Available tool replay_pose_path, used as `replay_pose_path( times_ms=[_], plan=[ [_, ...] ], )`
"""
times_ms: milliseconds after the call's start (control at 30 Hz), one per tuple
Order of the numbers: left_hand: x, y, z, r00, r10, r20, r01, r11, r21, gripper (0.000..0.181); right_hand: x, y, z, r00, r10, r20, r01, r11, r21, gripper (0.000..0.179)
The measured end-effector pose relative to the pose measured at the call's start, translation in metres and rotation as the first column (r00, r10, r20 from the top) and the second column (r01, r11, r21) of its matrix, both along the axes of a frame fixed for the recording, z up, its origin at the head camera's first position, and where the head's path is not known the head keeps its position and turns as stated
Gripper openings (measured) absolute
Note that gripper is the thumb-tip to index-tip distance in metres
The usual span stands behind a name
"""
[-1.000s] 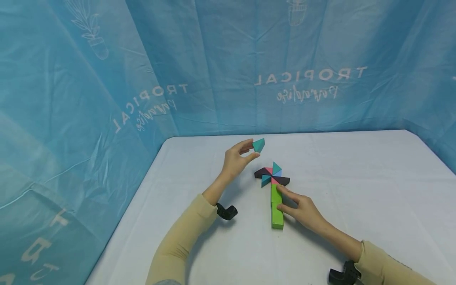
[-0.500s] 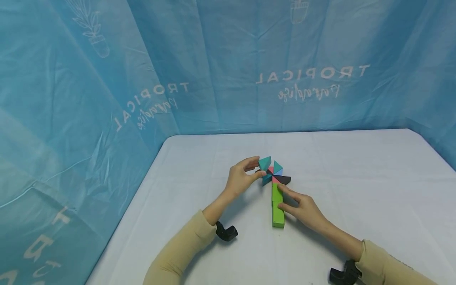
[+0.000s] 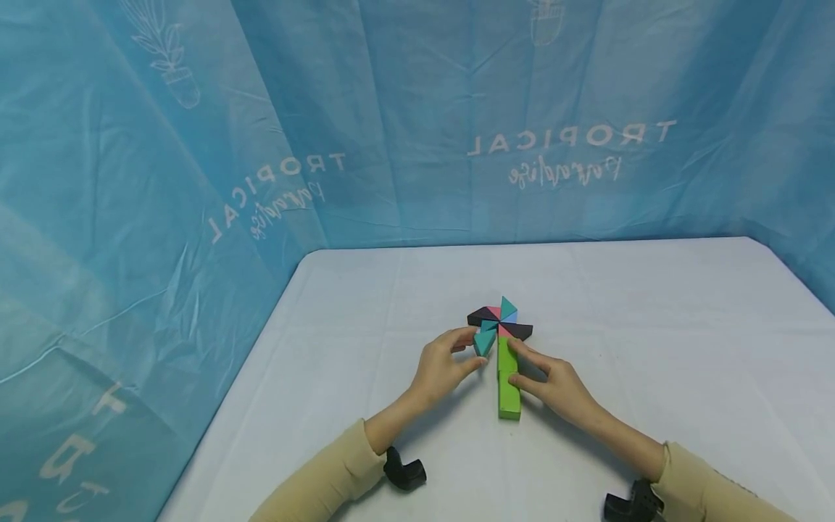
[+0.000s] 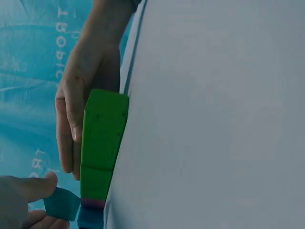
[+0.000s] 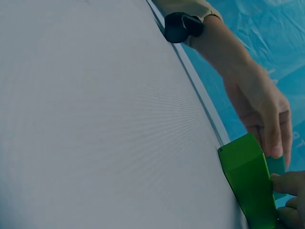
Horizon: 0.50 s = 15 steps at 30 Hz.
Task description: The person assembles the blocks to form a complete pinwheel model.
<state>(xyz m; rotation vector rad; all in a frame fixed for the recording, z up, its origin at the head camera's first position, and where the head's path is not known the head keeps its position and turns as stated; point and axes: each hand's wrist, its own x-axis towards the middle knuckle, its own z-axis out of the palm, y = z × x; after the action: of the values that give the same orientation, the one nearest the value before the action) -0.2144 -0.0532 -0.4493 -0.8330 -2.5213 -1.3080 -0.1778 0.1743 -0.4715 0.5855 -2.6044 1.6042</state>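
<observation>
My left hand (image 3: 443, 370) pinches a teal triangular block (image 3: 483, 341) between thumb and fingers, just left of the upper green block (image 3: 505, 355). In the left wrist view that teal block (image 4: 62, 203) sits at the lower left. My right hand (image 3: 554, 388) rests against the right side of the two green blocks, index finger at the upper one and thumb at the lower green block (image 3: 509, 399). These stand end to end below a pinwheel of small wedges: black pieces (image 3: 481, 316), a teal wedge (image 3: 507, 309), blue and pink ones. My left fingers partly cover its lower left wedge.
A white cloth-covered table (image 3: 652, 348) lies under everything. Blue printed curtains (image 3: 417, 116) hang behind its far edge and along the left. Black wrist devices (image 3: 406, 471) are worn at both cuffs.
My left hand has brought the teal triangular block down toward me, from beyond the pinwheel to its lower left. My right hand has stayed at the green blocks.
</observation>
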Motion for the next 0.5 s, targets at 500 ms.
replay_pose_path(
  times_ms=[500],
  plan=[
    [0.005,0.002,-0.023,0.998,0.056,-0.024,-0.058,0.994,-0.097,0.054,0.0,-0.002,0.0,1.0,-0.014,-0.005,0.014,1.0,0.02,0.063]
  ],
)
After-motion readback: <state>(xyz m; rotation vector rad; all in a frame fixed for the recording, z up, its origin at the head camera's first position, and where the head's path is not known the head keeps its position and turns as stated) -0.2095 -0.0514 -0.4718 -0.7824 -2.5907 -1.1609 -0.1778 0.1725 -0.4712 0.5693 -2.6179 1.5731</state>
